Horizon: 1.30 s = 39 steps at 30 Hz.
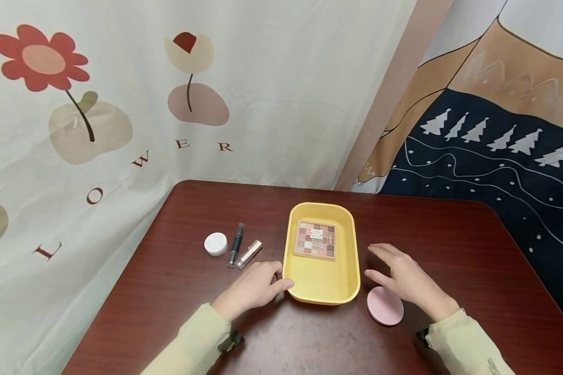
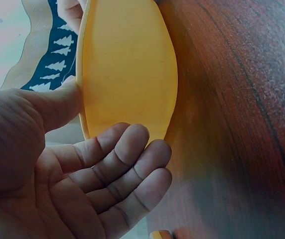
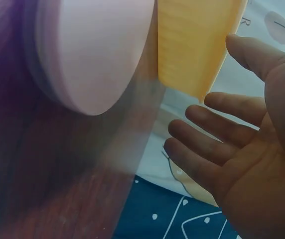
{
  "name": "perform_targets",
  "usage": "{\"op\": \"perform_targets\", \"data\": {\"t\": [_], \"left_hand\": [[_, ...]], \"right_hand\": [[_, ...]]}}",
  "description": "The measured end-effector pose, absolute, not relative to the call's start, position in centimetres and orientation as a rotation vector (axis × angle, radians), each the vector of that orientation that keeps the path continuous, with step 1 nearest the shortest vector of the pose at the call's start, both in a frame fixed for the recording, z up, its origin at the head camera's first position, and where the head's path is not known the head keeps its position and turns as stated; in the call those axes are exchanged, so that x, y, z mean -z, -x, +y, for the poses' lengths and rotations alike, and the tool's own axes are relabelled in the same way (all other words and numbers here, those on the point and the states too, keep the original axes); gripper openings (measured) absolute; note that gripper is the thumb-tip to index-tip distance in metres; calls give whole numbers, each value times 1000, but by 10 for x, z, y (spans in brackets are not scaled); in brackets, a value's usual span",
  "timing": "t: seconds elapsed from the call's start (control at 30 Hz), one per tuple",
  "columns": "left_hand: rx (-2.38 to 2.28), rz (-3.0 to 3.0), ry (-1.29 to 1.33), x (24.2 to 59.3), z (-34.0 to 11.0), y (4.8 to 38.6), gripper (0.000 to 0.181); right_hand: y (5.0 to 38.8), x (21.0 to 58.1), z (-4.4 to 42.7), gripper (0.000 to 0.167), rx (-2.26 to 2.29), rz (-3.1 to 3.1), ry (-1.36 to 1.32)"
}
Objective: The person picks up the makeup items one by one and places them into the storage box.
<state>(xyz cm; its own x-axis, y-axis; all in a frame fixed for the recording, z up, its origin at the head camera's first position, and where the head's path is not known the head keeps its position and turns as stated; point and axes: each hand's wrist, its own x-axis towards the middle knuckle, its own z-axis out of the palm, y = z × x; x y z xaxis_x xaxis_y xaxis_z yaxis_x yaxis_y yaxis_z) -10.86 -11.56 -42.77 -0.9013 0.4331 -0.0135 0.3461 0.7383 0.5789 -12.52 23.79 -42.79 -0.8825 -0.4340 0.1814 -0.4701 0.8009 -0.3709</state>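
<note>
A yellow plastic tray stands on the table, with a multi-pan eyeshadow palette lying in it. My left hand holds the tray's near left side, its thumb over the rim and its fingers at the outer wall; the left wrist view shows these fingers slightly bent. Right of the tray, my right hand hovers with fingers spread, apart from the tray and holding nothing. Just below that hand lies a round pink compact, which looms large in the right wrist view.
Left of the tray lie a white round jar, a dark double-ended makeup stick and a silver-and-clear lipstick tube. The dark red wooden table meets printed curtains at its far edge.
</note>
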Motion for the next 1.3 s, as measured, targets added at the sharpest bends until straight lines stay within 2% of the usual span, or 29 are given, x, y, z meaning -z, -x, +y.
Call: {"op": "perform_targets", "data": {"t": [0.8, 1.1, 1.3], "left_hand": [[-897, 2785, -606, 428, -116, 109, 29], [-895, 2784, -620, 427, -116, 109, 29], [-894, 2777, -629, 426, -116, 108, 29]], "right_hand": [[104, 438, 260, 57, -565, -2976, -728], [98, 439, 260, 75, -515, -3059, -696], [97, 439, 261, 79, -510, -3150, -663]]}}
